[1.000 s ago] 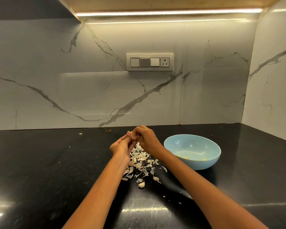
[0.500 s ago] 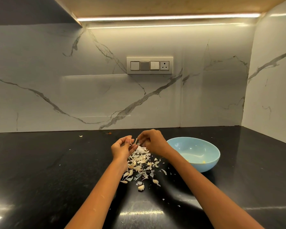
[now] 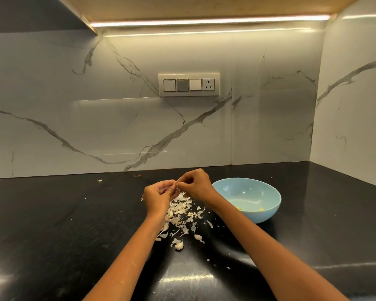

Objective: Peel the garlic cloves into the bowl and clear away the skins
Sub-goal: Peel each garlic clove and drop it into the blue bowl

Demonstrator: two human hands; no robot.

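Both hands [image 3: 176, 189] pinch 1 garlic clove [image 3: 175, 184] above skins [image 3: 181, 210].

Small garlic clove [image 3: 175, 185] pinched between both hands above the skins [image 3: 181, 210], pale papery scraps scattered on black tabletop [image 3: 52, 224]. Light blue bowl [image 3: 267, 210] upright just right, few yellowish peeled cloves [image 3: 239, 208] inside.

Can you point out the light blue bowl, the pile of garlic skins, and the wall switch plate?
Light blue round bowl [image 3: 269, 210], head view: outer front wall.
Pile of papery white garlic skins [image 3: 180, 210], head view: middle of the heap.
White wall switch plate [image 3: 188, 93], head view: lower frame edge.
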